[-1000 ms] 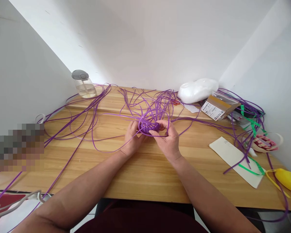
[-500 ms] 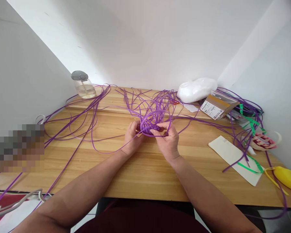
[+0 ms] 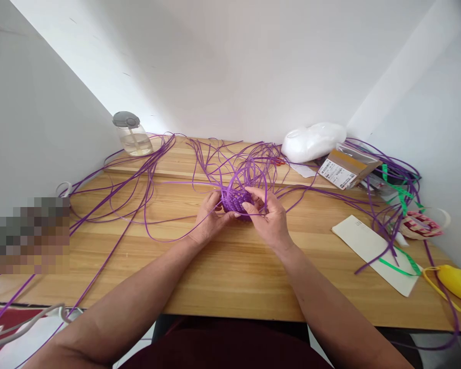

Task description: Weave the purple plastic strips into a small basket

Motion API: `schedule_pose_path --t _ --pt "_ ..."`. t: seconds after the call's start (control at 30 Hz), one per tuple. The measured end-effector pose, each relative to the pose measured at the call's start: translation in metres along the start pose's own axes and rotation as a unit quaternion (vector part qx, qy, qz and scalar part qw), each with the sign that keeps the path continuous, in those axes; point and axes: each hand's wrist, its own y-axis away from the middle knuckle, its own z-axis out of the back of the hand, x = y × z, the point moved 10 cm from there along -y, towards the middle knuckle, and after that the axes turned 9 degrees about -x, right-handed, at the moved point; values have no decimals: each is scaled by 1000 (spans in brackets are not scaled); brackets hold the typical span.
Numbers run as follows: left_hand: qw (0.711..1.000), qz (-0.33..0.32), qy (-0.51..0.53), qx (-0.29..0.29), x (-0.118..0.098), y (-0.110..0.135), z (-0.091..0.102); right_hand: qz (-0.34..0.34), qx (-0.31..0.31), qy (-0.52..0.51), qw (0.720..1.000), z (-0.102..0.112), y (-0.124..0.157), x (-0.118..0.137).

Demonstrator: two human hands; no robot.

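A small purple woven piece [image 3: 236, 200] sits between both hands near the middle of the wooden table [image 3: 223, 271]. My left hand [image 3: 208, 220] cups its left side with fingers curled round it. My right hand [image 3: 268, 218] grips its right side, thumb and fingers pinching the weave and a strand. Many loose purple plastic strands [image 3: 138, 179] fan out from the piece across the table, arching up behind it.
A clear water bottle with a grey lid [image 3: 131, 134] stands at the back left. A white bag [image 3: 313, 141], a cardboard box [image 3: 346, 168], a white envelope [image 3: 372, 251], green strips [image 3: 401, 197], a small red-and-white woven basket [image 3: 420, 225] and a yellow object [image 3: 459, 283] lie on the right.
Both hands have turned the woven piece slightly and shifted their grip on it. The strands arching above it have swung a little. The hands stay in the same place.
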Motion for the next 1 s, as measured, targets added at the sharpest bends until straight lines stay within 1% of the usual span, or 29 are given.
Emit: schedule_pose_path --t 0.07,0.27,0.5,0.67,0.8,1.0 --pt "1000 4 17 11 0 0 -1 13 7 11 1000 2 -2 4" --pt "1000 4 18 0 -2 -1 1 22 4 24 999 2 0 9" --pt "999 -13 4 -29 -3 2 5 19 -7 0 1000 1 2 12" --pt "999 -22 -21 -38 -5 2 7 12 -18 -6 1000 1 3 9" --pt "999 -22 -12 -25 -4 1 5 -2 -10 -4 1000 0 3 5" --pt "1000 -16 -7 -22 -4 1 5 37 3 26 999 0 2 17"
